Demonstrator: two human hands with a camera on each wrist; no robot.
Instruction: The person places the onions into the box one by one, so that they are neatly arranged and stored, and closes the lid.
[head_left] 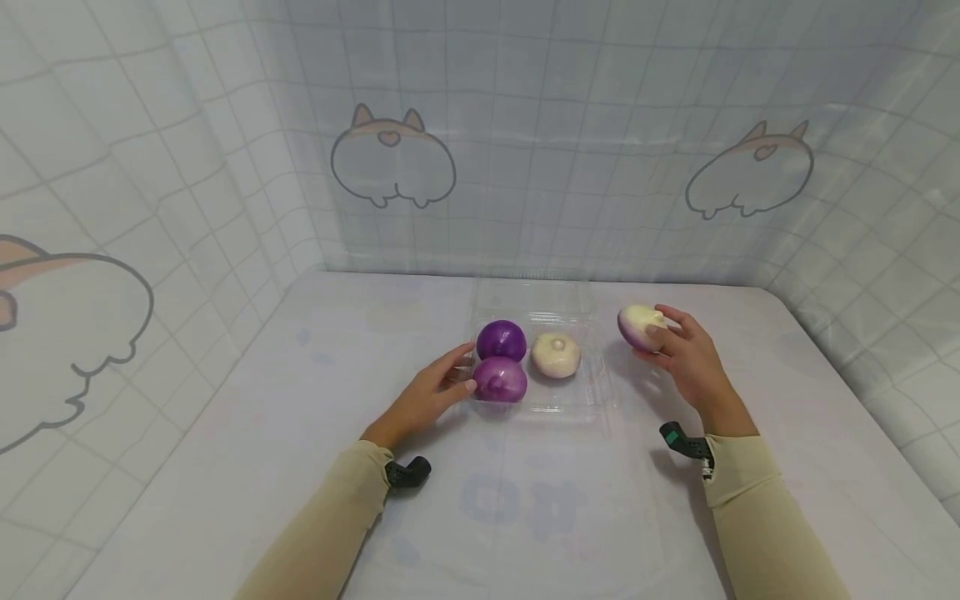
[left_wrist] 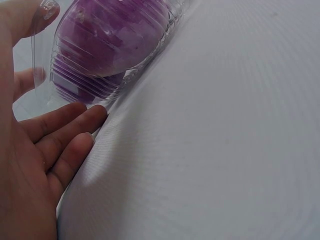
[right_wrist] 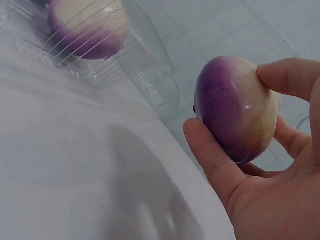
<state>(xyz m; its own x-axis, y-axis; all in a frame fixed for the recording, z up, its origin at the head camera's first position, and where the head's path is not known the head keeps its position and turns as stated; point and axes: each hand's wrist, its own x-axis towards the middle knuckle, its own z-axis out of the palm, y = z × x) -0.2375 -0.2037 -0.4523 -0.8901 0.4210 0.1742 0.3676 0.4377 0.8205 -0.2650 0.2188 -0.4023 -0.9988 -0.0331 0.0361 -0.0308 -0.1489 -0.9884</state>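
My right hand [head_left: 693,358] holds a purple-and-white turnip [head_left: 640,327] between thumb and fingers, raised to the right of a clear plastic box [head_left: 558,400]. The right wrist view shows the held turnip [right_wrist: 235,110] with its purple half towards the box. Inside the box sit two turnips showing purple, one dark [head_left: 502,341] and one lighter [head_left: 500,380], on the left. A third turnip [head_left: 556,356] stands beside them, pale side up. At the box's left wall rests my left hand [head_left: 435,387], its fingers loosely extended. Fingertips [left_wrist: 97,115] are right at the ribbed plastic.
Behind the box, its clear lid [head_left: 532,296] lies folded back. The box stands on a white cloth-covered table [head_left: 360,325], close to the back edge. Grid-patterned curtains [head_left: 525,183] with animal drawings enclose the back and both sides.
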